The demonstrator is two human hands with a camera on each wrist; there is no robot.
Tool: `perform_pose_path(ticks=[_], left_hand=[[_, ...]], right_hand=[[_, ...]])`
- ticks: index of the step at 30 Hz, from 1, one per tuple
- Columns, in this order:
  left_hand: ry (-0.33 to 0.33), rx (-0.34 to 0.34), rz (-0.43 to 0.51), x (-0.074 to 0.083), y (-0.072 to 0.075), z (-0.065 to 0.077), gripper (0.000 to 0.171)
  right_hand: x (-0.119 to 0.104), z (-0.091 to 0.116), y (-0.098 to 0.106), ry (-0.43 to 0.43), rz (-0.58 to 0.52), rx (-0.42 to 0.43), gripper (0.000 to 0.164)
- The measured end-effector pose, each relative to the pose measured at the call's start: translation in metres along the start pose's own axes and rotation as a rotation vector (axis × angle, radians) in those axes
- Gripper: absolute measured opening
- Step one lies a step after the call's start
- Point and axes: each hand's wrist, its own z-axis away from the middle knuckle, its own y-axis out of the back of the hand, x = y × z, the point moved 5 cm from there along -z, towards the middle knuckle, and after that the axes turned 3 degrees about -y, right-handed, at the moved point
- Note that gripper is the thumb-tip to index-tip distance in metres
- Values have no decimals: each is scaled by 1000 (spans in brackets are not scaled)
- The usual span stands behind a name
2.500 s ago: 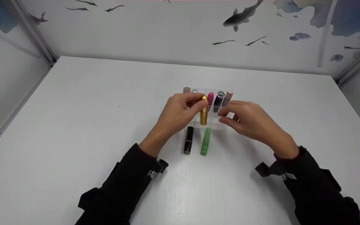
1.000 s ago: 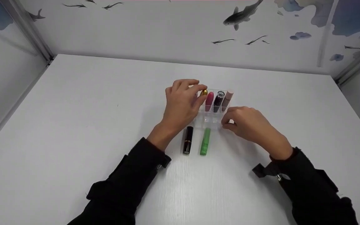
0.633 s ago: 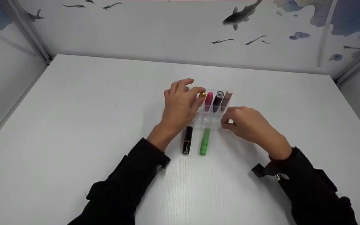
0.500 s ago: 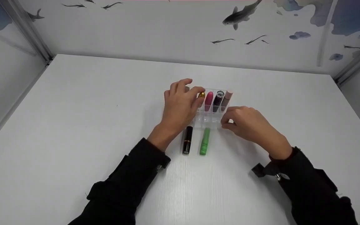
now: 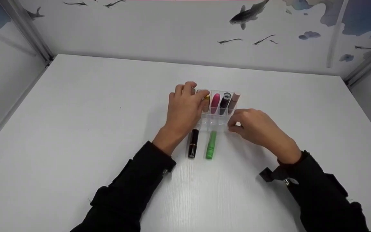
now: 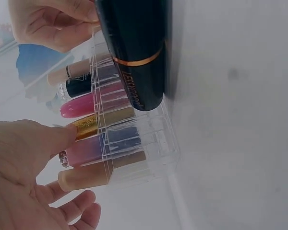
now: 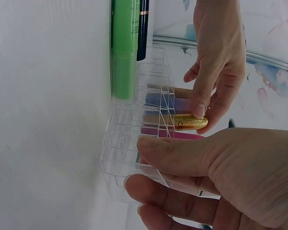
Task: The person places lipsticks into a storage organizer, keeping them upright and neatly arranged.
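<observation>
My left hand (image 5: 184,108) is over the left part of a clear plastic lipstick organizer (image 5: 216,120). Its thumb and index finger pinch the top of a gold lipstick tube (image 7: 189,121), whose lower part sits in a back-row slot; the other fingers are spread. To its right in that row stand a bright pink tube (image 5: 215,100), a black tube with a clear top (image 5: 224,103) and a pale pink tube (image 5: 233,100). My right hand (image 5: 253,125) holds the organizer's right front side between thumb and curled fingers. A beige tube (image 6: 86,176) and a pink-and-blue one (image 6: 86,151) stand left of the gold.
In front of the organizer, a black lipstick (image 5: 193,143) with a gold band and a green tube (image 5: 211,145) lie on the white table (image 5: 108,129). A white panel (image 5: 159,32) painted with fish rises behind the table.
The left hand has carried the gold lipstick tube from in front of the organizer back into its slot and lowered it. The right hand has come down onto the organizer's right front side.
</observation>
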Motion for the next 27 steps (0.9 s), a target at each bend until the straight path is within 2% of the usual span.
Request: perform_pose_path(ticks=[1,4,7,8,14,16,17,21,23,24,27], left_hand=[[-7,9,-26,1,0,0,32],[-32,25,-58,-9,-13,-4,32],[-46,13,-90,-15,-20,-7,35],[-55,8,-85,-21,-26,-9,38],[-78,-24,-167,-20,-29,-9,48],[-66,-46,-133,-2,-5,-2,48],[-64,-42,-120,0,-3,-1,49],[-41,-70,-10,36,48,12,48],[-43,-63,17,40,55,13,48],[-42,-67,41,49,69,15,47],[-63,-31,74,54,83,17,43]], right_hand=[[0,0,0,2,-1,4,7],[0,1,1,10,-4,12,7],[0,1,1,15,-7,14,7],[0,1,1,15,-7,13,6],[0,1,1,12,-11,9,6],[0,1,1,10,-14,8,6],[0,0,0,9,-15,7,6],[-1,0,0,3,-18,2,7],[-1,0,0,1,-18,-2,7],[-1,0,0,-2,-19,-3,7],[-1,-1,-1,-8,-22,-7,7]])
